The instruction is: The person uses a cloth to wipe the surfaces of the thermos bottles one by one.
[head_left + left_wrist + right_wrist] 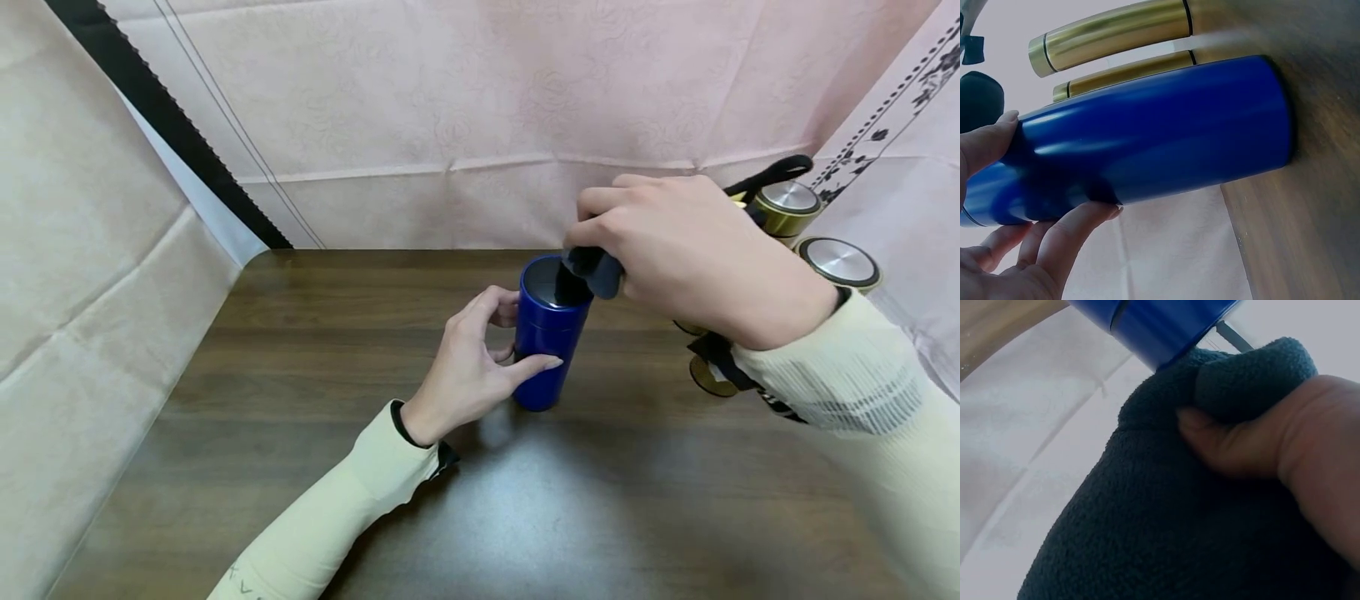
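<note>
A blue thermos [550,333] with a dark top stands on the wooden table [315,375], tilted slightly in the head view. My left hand [480,358] holds it round its side, thumb across the front and fingers behind; the left wrist view shows the fingertips against the blue wall [1166,131]. My right hand [675,250] grips a dark blue-grey cloth [596,271] at the rim of the thermos top. In the right wrist view the thumb presses into the folded fuzzy cloth [1129,500], which touches the thermos end [1160,331]. The right fingers behind the cloth are hidden.
Gold thermoses with silver lids [838,260] stand at the right, partly hidden by my right arm. A black strap loop [780,169] rises near them. Pale patterned fabric [450,108] hangs behind the table, and more fabric lies along its left side.
</note>
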`<state>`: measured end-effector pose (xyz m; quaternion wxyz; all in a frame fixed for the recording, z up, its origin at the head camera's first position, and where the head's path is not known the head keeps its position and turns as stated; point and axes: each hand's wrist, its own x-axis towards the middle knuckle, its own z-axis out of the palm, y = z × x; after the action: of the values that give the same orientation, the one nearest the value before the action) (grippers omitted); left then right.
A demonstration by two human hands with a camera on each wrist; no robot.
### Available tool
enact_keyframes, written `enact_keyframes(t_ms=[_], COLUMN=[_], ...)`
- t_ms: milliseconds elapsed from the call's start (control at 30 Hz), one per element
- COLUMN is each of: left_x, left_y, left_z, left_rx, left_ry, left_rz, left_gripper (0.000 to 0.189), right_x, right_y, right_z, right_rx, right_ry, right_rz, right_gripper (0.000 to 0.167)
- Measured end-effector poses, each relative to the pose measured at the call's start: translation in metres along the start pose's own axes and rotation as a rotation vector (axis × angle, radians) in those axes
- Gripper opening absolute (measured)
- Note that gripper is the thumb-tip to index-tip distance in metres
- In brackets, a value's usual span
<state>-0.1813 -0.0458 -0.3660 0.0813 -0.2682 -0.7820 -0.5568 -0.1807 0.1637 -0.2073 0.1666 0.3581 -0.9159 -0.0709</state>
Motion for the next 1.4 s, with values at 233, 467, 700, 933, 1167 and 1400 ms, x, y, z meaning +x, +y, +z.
enact_keyframes(t_ms=[233,467,700,933,1167,1400], left_x=[0.001,0.001,0.001,0.001,0.001,-0.001], left_y=[0.001,0.002,0.001,0.001,0.000,-0.002], left_z=[-0.001,-0.001,-0.002,-0.002,0.000,0.000], left_rx=[0.004,-0.007,-0.004,-0.015,-0.016,0.003], left_ry=[-0.007,-0.006,-0.009,-0.009,-0.006,-0.017], left_rz=[-0.006,0.003,0.036,0.008,-0.004,-0.020], left_gripper=[0.057,0.055,0.054,0.055,0.056,0.059], right_x=[-0.015,-0.011,0.009,0.021,0.005,-0.030], right_y=[0.001,-0.015,-0.026,-0.018,-0.007,-0.006], right_z=[-0.001,-0.004,-0.005,-0.001,-0.001,0.004], right_rx=[-0.020,-0.039,0.009,0.047,0.062,0.160], right_ry=[0.068,0.082,0.059,0.017,0.041,0.182], right_rz=[-0.090,-0.192,-0.185,-0.072,0.006,0.085], right_gripper=[0.044,0.050,0.044,0.040,0.047,0.056])
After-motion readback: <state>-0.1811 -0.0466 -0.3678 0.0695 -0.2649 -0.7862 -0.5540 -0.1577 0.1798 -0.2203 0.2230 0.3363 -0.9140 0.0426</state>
